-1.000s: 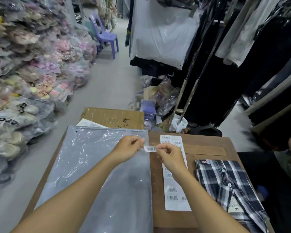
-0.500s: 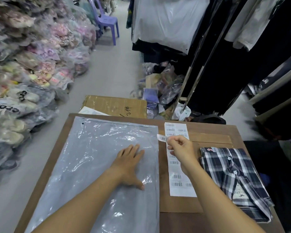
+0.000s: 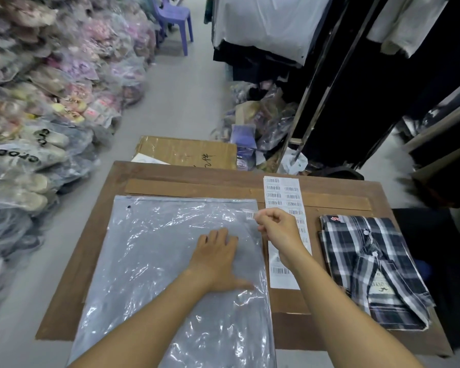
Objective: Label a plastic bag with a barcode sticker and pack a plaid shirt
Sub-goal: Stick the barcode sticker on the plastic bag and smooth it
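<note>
A large grey plastic bag (image 3: 154, 261) lies flat on the wooden table (image 3: 96, 245). My left hand (image 3: 215, 258) rests palm down on the bag's right part, fingers spread. My right hand (image 3: 278, 229) pinches a small barcode sticker (image 3: 250, 215) and holds it at the bag's top right corner; I cannot tell whether it touches the plastic. A long white sheet of barcode stickers (image 3: 283, 197) lies right of the bag, partly under my right wrist. The folded plaid shirt (image 3: 372, 266), dark blue and white with a tag, lies at the table's right side.
A cardboard box (image 3: 186, 152) stands on the floor beyond the table's far edge. Piles of bagged shoes (image 3: 45, 107) fill the left side. Racks of dark hanging clothes (image 3: 356, 83) stand at the right. A purple plastic chair (image 3: 173, 19) is down the aisle.
My left hand let go of the sticker and went flat onto the bag. My right hand carried the sticker left, from over the sticker sheet to the bag's top right corner.
</note>
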### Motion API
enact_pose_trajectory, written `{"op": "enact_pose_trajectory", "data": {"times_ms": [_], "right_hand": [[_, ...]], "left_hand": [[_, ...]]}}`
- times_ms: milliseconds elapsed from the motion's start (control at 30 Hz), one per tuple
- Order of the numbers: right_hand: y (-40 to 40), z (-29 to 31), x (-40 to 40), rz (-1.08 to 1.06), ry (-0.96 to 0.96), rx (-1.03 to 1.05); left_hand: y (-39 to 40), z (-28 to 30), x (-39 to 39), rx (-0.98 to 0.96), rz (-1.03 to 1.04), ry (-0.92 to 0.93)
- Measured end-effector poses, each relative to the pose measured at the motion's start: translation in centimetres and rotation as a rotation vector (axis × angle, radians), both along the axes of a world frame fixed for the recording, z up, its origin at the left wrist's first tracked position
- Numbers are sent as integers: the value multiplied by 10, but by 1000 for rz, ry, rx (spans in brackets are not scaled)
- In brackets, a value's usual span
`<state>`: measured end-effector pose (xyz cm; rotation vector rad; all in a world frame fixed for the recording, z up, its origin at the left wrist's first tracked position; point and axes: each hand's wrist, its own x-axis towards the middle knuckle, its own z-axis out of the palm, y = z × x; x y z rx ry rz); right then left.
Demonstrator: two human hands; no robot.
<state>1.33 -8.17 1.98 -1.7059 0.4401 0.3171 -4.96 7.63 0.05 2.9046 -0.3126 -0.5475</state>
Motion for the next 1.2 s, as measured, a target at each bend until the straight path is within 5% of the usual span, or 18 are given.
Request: {"op": "enact_pose_trajectory", "data": {"times_ms": [100, 167, 233, 300, 533, 700, 967, 1200], "right_hand": [[-1, -1, -2, 5, 2, 15], [0, 0, -3, 20, -5, 26], [2, 1, -4, 40, -18, 43], [4, 1, -4, 70, -39, 31], [5, -10, 6, 44, -35, 11], [6, -24, 18, 11, 31, 25], [5, -45, 46, 138, -52, -329], [4, -54, 49, 187, -77, -441]], "left_hand": [[2, 13, 22, -437, 443, -72], [4, 21, 39, -770, 713, 37], [4, 25, 51, -1051, 829, 196], [3, 26, 58, -1134, 848, 255], [9, 13, 66, -1136, 784, 221], [9, 0, 80, -955, 697, 150], [4, -20, 109, -746, 778, 139], [3, -22, 117, -685, 793, 185]]}}
